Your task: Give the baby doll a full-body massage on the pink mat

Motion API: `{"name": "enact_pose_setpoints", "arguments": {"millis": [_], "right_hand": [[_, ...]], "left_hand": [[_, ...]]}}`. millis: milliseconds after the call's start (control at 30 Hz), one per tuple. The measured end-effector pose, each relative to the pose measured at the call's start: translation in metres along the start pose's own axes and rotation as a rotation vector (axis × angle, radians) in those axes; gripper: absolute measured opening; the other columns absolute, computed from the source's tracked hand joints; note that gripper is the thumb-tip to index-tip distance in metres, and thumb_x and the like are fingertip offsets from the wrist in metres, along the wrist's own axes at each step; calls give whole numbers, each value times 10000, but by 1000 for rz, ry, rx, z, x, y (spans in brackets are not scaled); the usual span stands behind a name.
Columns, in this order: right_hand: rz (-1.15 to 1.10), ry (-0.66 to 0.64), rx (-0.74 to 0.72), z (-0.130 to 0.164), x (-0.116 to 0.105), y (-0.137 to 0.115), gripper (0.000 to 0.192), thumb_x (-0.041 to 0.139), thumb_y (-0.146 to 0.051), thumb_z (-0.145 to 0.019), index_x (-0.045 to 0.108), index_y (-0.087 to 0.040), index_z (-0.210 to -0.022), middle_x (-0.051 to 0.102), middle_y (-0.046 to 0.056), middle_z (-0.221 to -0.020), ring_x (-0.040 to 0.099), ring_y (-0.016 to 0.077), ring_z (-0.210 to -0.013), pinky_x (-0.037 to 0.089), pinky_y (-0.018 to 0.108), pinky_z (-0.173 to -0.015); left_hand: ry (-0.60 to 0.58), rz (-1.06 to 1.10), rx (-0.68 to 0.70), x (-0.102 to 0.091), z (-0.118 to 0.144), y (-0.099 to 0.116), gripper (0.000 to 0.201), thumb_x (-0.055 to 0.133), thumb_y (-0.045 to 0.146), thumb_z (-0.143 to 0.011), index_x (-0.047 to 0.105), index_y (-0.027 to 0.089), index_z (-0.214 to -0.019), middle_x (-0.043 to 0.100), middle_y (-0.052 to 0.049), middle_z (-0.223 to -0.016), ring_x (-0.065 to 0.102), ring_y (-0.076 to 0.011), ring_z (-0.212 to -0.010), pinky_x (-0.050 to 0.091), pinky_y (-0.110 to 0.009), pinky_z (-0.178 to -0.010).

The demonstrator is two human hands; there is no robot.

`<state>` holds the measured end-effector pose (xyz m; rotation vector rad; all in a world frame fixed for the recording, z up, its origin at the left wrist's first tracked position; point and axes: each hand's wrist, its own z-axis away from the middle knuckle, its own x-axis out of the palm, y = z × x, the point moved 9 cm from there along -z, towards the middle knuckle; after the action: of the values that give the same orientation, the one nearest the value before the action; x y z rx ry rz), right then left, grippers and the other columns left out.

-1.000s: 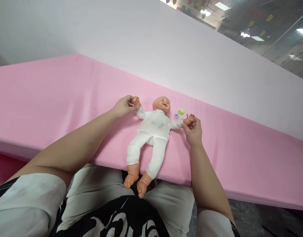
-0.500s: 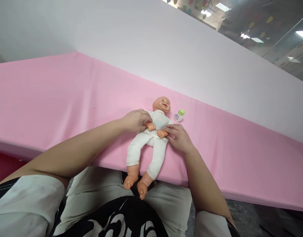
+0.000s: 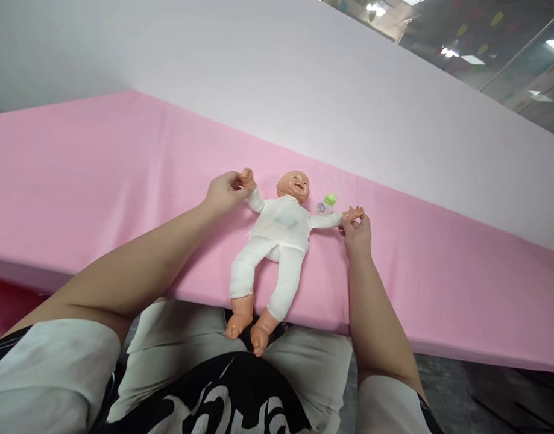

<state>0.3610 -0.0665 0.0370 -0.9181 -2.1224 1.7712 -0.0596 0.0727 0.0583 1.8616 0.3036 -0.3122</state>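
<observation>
A baby doll (image 3: 282, 223) with a white cloth body lies on its back on the pink-covered table (image 3: 204, 157). Its plastic feet reach over the front edge towards my lap. My left hand (image 3: 226, 191) is closed around the doll's arm at the left, near its plastic hand, which points up and outward. Pinched in the fingers of my right hand (image 3: 357, 234) is the wrist of the other arm, stretched out to the right. Close above that arm lies a small bottle (image 3: 325, 204) with a green cap, partly hidden by the sleeve.
A white wall (image 3: 258, 78) rises behind the table, with a glass panel (image 3: 462, 54) at the upper right. The table's front edge runs just above my lap. Something red (image 3: 9, 301) shows below the table at the left.
Both doll arms have swung from over the belly out to the sides. My left hand has moved up and left, my right hand up and right, each with an arm.
</observation>
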Motion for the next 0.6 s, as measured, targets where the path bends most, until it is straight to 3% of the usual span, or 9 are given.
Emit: {"name": "enact_pose_setpoints", "arguments": {"millis": [133, 300, 467, 600], "right_hand": [[100, -96, 185, -10, 1, 39, 698, 790, -423, -818, 536, -176, -1419, 743, 47, -828, 629, 167, -567, 499, 269, -477], [133, -124, 181, -10, 5, 45, 686, 808, -411, -804, 532, -218, -1402, 775, 90, -1025, 672, 170, -615, 560, 291, -511], [-8, 16, -6, -4, 4, 9, 668, 812, -522, -806, 502, -215, -1311, 781, 82, -1046, 736, 198, -782, 630, 346, -709], [-25, 31, -227, 16, 16, -32, 595, 850, -484, -767, 591, -211, -1228, 764, 83, -1107, 730, 203, -919, 622, 371, -850]], "left_hand": [[57, 17, -207, -10, -16, -41, 176, 749, 277, -715, 661, 189, -839, 711, -53, -852, 641, -199, -757, 508, -320, -688], [17, 201, -284, 0, -23, -64, 169, 748, 236, -670, 635, 180, -782, 667, -53, -758, 628, -186, -677, 535, -338, -658], [-76, 351, -111, 9, -17, -34, 353, 828, 282, -645, 688, 180, -952, 727, -44, -917, 691, -190, -805, 586, -352, -767], [-256, 341, 56, 22, 1, 5, 464, 896, 345, -604, 747, 175, -1010, 767, -62, -973, 715, -220, -874, 589, -366, -811]]}}
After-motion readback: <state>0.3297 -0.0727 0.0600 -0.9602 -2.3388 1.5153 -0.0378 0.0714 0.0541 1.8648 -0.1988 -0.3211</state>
